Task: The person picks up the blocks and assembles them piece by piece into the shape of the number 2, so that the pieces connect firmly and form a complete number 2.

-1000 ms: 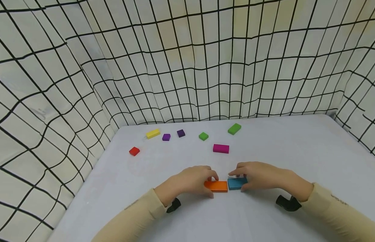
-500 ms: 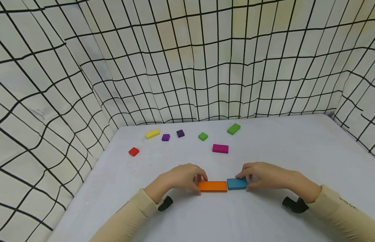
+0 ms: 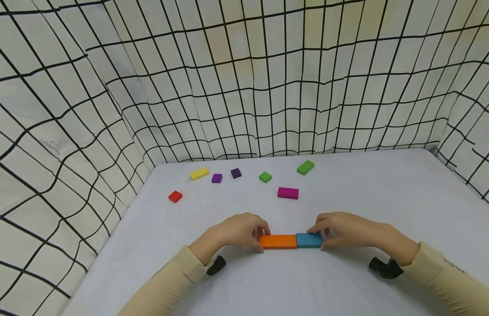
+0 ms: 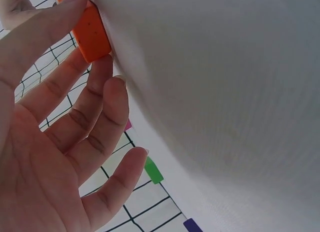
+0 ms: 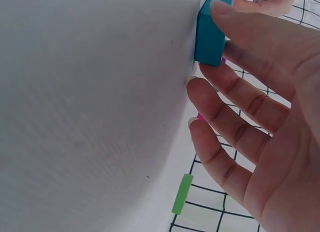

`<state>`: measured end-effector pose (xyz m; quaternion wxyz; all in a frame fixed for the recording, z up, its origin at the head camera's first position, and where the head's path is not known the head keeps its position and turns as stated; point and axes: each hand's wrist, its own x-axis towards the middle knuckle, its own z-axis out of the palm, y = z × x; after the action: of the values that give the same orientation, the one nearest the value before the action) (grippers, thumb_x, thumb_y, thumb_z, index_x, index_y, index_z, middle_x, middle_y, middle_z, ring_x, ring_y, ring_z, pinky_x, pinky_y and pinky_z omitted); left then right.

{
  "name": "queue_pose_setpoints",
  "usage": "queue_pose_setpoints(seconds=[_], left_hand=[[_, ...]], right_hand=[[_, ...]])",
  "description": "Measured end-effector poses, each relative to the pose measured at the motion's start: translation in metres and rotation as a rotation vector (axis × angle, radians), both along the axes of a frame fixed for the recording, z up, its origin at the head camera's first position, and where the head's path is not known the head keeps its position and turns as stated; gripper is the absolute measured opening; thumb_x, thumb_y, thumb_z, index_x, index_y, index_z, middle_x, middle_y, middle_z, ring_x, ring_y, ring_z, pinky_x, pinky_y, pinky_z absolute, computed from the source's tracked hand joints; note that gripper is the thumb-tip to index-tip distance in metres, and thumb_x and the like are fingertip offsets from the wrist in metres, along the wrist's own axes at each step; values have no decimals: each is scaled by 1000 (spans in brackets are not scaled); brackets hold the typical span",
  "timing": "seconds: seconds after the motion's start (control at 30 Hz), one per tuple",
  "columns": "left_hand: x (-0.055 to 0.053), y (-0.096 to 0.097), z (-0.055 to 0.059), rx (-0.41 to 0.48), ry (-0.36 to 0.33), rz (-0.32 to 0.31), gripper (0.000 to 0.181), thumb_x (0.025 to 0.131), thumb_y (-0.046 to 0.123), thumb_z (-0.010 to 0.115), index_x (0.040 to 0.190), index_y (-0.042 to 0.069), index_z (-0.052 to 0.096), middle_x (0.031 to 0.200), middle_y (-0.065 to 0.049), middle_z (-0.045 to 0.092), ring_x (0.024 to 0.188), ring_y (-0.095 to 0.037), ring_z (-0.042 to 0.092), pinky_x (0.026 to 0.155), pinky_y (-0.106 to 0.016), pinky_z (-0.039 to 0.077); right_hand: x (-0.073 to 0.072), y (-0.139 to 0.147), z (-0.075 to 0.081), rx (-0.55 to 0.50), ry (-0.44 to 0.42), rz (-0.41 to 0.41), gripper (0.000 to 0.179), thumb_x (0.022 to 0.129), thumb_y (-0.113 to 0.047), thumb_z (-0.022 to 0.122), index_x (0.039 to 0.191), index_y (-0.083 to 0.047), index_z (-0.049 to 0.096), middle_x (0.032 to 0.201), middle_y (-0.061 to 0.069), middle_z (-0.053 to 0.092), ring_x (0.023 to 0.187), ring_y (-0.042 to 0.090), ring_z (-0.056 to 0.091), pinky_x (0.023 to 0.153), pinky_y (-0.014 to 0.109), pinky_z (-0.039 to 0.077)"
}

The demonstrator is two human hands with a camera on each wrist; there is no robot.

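An orange block (image 3: 279, 242) and a blue block (image 3: 309, 240) lie flat end to end on the white table, their short sides touching. My left hand (image 3: 241, 233) pinches the orange block at its left end, thumb on the near side and fingers on the far side. At the opposite end my right hand (image 3: 344, 229) holds the blue block between thumb and fingers. The left wrist view shows the end of the orange block (image 4: 92, 35) between thumb and fingertips. In the right wrist view, the thumb lies against the blue block (image 5: 210, 36).
Farther back lie a magenta block (image 3: 288, 193), a long green block (image 3: 305, 167), a small green block (image 3: 265, 177), dark purple (image 3: 236, 173) and purple blocks (image 3: 217, 178), a yellow block (image 3: 199, 174) and a red block (image 3: 175, 196). Black netting (image 3: 252, 90) stands behind the table.
My left hand has slid left to the orange block's outer end, and my right hand has shifted slightly right. The small gap between the orange and blue blocks has closed.
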<state>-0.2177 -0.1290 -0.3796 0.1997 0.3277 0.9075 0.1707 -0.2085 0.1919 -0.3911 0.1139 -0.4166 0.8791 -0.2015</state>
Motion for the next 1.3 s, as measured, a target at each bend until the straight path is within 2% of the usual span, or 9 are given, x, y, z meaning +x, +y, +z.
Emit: queue_pose_setpoints(seconds=[0.57, 0.97, 1.17, 1.3], left_hand=[[-2, 0, 0, 21, -5, -11, 28, 84, 22, 87, 107, 17, 74, 90, 11, 62, 82, -9, 55, 74, -26, 49], [-1, -1, -3, 27, -37, 16, 28, 84, 22, 87, 109, 18, 74, 90, 12, 62, 84, -9, 56, 75, -25, 49], [-1, 0, -1, 22, -31, 5, 29, 84, 23, 87, 110, 17, 74, 92, 12, 62, 85, -9, 55, 76, -25, 49], [-3, -2, 4, 27, -60, -5, 32, 83, 24, 88, 111, 16, 74, 94, 11, 63, 88, -10, 56, 77, -25, 49]], right_hand=[[0, 3, -1, -13, 16, 13, 39, 88, -23, 83, 124, -12, 75, 100, -14, 59, 84, 1, 53, 74, 23, 50], [0, 2, -1, -20, -1, 22, 39, 87, -23, 83, 124, -11, 75, 101, -15, 60, 84, 1, 54, 74, 23, 51], [0, 2, 1, -9, 4, 25, 39, 88, -24, 83, 124, -12, 75, 99, -15, 58, 84, 1, 53, 75, 23, 51], [-2, 1, 3, 5, 4, 33, 42, 88, -25, 84, 127, -14, 74, 98, -16, 56, 85, 2, 53, 76, 24, 51]])
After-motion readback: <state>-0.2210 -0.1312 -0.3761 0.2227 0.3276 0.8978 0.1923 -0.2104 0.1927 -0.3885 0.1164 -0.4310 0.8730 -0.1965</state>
